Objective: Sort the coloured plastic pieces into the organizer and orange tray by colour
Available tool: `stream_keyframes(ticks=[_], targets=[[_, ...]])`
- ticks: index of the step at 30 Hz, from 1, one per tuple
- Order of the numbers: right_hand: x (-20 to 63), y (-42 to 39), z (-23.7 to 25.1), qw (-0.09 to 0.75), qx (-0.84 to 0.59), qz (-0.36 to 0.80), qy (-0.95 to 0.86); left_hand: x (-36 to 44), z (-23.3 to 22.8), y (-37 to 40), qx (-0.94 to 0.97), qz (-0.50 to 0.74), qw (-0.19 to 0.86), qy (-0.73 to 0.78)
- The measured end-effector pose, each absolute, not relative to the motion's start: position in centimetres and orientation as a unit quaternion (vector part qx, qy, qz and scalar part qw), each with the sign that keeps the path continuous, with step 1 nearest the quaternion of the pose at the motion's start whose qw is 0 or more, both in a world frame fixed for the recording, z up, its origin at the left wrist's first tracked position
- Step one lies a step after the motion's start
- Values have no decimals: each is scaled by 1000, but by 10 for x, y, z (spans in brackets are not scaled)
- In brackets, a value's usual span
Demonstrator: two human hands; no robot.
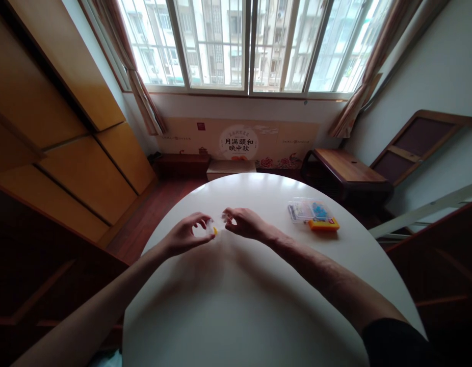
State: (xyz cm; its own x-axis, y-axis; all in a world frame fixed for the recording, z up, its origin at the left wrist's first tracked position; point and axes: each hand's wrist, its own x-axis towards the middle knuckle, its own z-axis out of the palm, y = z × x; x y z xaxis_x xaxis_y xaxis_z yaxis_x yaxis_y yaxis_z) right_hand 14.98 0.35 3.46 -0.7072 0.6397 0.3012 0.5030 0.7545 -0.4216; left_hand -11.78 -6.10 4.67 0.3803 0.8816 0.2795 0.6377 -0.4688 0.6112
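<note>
Over the far left part of the white round table (236, 316), my left hand (188, 235) is closed around a small clear object with a yellow part (215, 231), held between thumb and fingers. It is too small to name. A short gap to the right, my right hand (241, 223) has its thumb and fingers curled into a pinch. Something small and pale or see-through (224, 217) shows at its fingertips, but blur hides its kind.
On the table's right side sits a clear plastic case (303, 210) with blue pieces (320, 210) inside. An orange-yellow box (323, 224) lies against its near side. Behind the table are a low cardboard box (231, 167) and a wooden side table (350, 165).
</note>
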Motion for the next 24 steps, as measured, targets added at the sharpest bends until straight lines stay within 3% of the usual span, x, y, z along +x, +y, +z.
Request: stream_keyframes(ticks=[24], targets=[[136,16,6,269,-320,180,-890,-125,94,-49,938,80,-28,336]])
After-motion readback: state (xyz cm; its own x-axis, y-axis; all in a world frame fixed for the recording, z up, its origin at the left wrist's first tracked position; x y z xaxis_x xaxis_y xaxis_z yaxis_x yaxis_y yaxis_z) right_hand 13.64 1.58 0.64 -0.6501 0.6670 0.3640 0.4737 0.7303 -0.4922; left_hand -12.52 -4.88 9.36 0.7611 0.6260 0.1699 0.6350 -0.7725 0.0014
